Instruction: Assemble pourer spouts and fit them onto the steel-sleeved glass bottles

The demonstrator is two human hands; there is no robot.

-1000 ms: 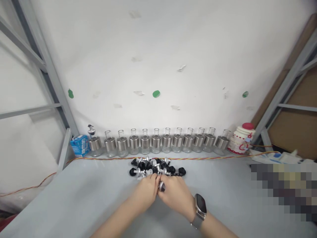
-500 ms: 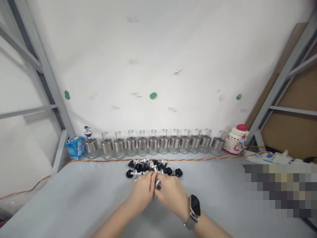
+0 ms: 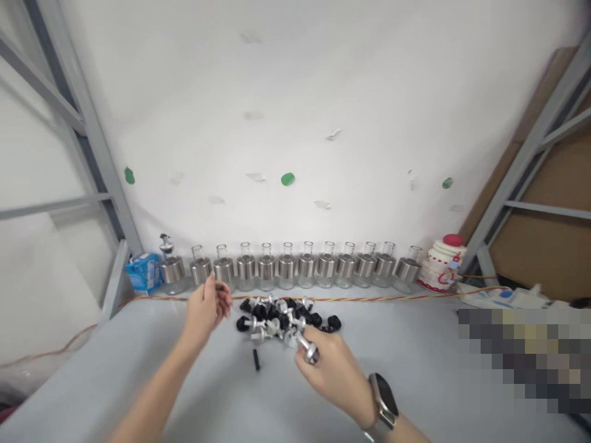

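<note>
My right hand is closed around a silver metal pourer spout, tilted, in front of the heap. At the left, my left hand is raised before the glass bottles, its fingers curled. A small dark bit shows between them; its kind is unclear. Loose pourer spouts and black round caps lie heaped in the middle of the table. A short black stick-like piece lies in front of the heap, between my hands.
Several glass bottles with steel sleeves line the wall. The leftmost bottle has a spout on it. A blue carton stands left, a white-and-red jar right. A twisted red-yellow wire runs across the table.
My hands have parted. My left hand has moved left and up toward the bottles; my right stays near the heap with the metal spout. The black stick-like piece is now visible on the table.
</note>
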